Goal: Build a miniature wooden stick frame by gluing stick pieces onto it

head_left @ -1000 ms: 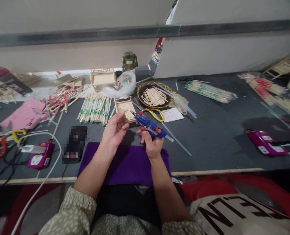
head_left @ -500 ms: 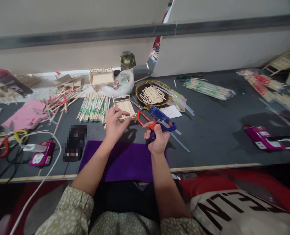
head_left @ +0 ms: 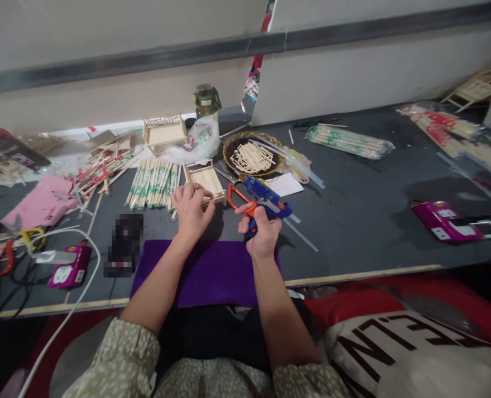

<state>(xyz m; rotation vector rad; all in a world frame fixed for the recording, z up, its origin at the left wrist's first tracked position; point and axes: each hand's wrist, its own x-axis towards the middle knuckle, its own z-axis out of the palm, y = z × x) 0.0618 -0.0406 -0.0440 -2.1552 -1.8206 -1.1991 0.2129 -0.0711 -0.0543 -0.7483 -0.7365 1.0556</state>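
Observation:
My right hand (head_left: pixel 262 235) is wrapped round the handle of a blue and orange glue gun (head_left: pixel 265 193), which points up and to the left. My left hand (head_left: pixel 193 207) has bent fingers, with a small gap between thumb and forefinger and nothing visible in them. It is at the front edge of a small stick-built model (head_left: pixel 206 177), overlapping it; whether it touches is unclear. Orange-handled scissors (head_left: pixel 239 198) lie just left of the glue gun, partly hidden. A purple mat (head_left: pixel 216 276) lies under my forearms.
Behind are a basket rim (head_left: pixel 231 138) around short sticks, wrapped chopsticks (head_left: pixel 154 182), another stick model (head_left: pixel 166 132), a plastic bag (head_left: pixel 204 138) and a bottle (head_left: pixel 206 102). A pixelated dark object (head_left: pixel 125 243) and power strip (head_left: pixel 70 265) lie left; clear glue sticks (head_left: pixel 303 235) lie right.
The view has shifted slightly. My left thumb and forefinger, close together before, now show a gap, and that hand is lower and nearer the model's front. My right hand keeps the glue gun.

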